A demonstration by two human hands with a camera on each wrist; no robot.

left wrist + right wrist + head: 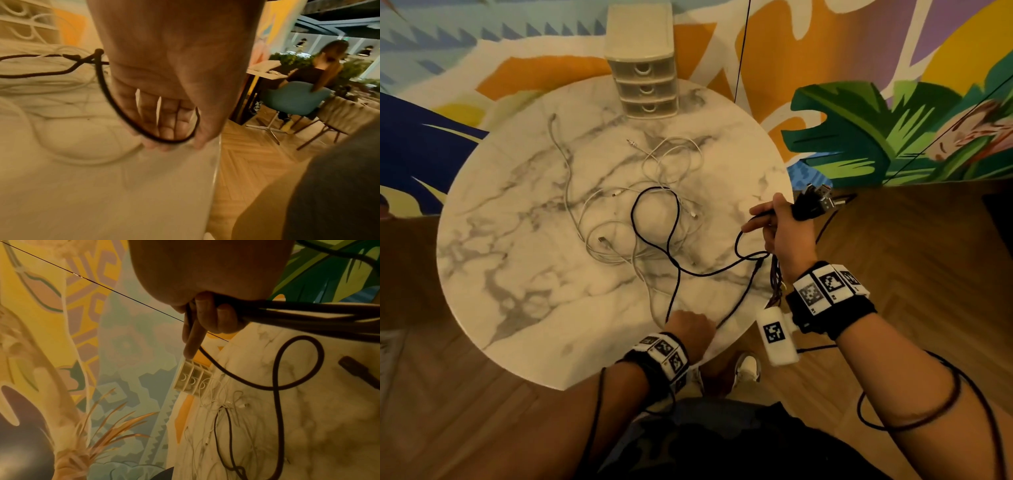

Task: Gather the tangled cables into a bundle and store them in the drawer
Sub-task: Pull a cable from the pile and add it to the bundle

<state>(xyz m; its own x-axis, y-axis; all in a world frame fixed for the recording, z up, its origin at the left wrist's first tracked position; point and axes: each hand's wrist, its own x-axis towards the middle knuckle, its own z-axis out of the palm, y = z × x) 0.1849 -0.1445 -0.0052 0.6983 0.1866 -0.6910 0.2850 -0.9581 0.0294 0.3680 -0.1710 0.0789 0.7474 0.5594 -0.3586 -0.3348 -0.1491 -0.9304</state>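
A black cable [671, 240] loops over a tangle of white cables [671, 164] in the middle of the round marble table [534, 291]. My right hand [767, 219], off the table's right edge, grips one stretch of the black cable together with a bunch of USB plugs [815, 198]. In the right wrist view its fingers [226, 316] curl round dark cables [308, 314]. My left hand [690, 329] sits at the near table edge. There it pinches the black cable [107, 91] between thumb and fingers [164, 129]. A cream three-drawer unit [643, 85] stands at the far edge, all drawers closed.
A painted mural wall rises behind the table, and a thin dark wire [741, 51] hangs in front of it. Herringbone wood floor surrounds the table. My shoes [748, 366] stand under the near edge. A person [320, 68] sits on a teal chair [294, 99] off to the right.
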